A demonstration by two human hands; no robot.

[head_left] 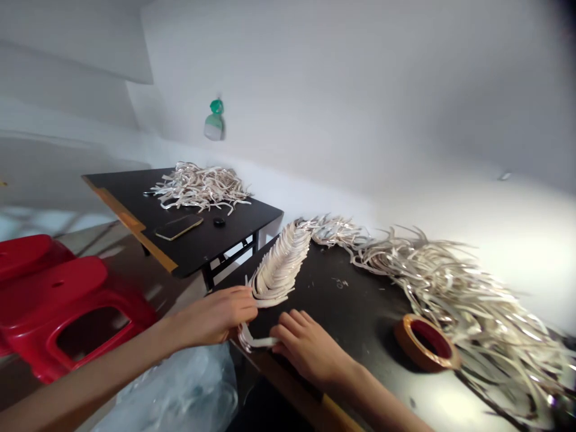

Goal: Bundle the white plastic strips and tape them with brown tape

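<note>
In the lower middle of the head view, glossy pale strips (279,267) lie stacked into a tight, curved, layered fringe on a black table (342,312). The left hand (211,318) pinches the fringe's near end. The right hand (310,351) lies open, fingers extended, just beside a looped strip (252,342).

Small craft workroom of plain, makeshift character. Two black folding-table surfaces (135,198) with wood-toned edging stand against a bare white wall (342,102). Heaps of shiny pale strips (200,187) cover much of both tops, with a roll of brown tape (405,336) and a smartphone (179,227) among them. Stacked red plastic stools (58,306) stand alongside, and a green-and-white plastic bottle (214,123) hangs on the wall. Whether the room belongs to a home or a small business cannot be told.
</note>
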